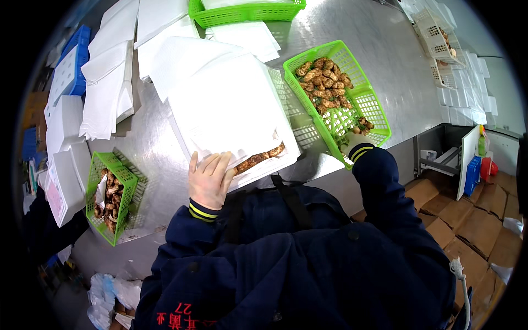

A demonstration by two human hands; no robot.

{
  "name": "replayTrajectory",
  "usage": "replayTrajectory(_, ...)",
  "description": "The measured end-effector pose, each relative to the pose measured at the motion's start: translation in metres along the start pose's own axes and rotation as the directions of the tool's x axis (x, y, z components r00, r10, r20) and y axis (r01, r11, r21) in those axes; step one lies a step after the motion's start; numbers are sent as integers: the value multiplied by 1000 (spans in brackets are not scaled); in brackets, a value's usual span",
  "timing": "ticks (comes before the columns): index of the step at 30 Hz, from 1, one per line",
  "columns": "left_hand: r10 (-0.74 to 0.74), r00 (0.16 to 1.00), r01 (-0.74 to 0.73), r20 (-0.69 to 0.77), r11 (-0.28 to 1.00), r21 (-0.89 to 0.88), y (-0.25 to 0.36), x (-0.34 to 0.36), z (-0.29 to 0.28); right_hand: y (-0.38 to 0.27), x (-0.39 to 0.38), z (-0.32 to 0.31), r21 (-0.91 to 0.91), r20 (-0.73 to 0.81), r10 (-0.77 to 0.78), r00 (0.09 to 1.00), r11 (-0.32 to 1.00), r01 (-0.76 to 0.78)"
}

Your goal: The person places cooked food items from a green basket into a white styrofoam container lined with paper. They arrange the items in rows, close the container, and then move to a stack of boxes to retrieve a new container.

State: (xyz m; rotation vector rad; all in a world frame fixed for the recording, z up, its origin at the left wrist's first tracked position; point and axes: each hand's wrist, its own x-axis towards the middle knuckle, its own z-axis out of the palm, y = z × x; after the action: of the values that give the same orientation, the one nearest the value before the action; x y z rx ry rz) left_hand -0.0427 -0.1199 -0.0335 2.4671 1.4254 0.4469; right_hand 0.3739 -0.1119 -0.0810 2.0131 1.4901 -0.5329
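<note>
My left hand [210, 177], in a pale glove, lies with fingers apart on the near edge of a white paper sheet [220, 104]. The sheet covers most of a white foam box [289, 144]. A row of brown mushrooms [258, 158] shows along the box's near side, beside my left fingertips. My right hand [352, 141] reaches into the near end of a green plastic basket [363, 82]. Close by its fingers is a small clump of mushrooms [362, 126]; the fingers are mostly hidden. More brown mushrooms [324, 82] fill the basket's far end.
A smaller green basket [125, 201] of mushrooms stands at the table's left edge. White foam boxes and paper stacks [113, 82] line the left and back. Another green basket [247, 14] sits at the far edge. Flattened cardboard [467, 220] covers the floor at right.
</note>
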Motion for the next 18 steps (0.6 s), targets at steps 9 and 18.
replayTrajectory(9, -73, 995, 66, -72, 993, -99, 3, 3, -1, -13, 14, 21, 282, -52, 32, 998, 959, -16)
replayTrajectory(18, -196, 961, 163, -194, 971, -174, -24, -8, -11, -5, 32, 36, 181, -51, 79, 996, 981, -69)
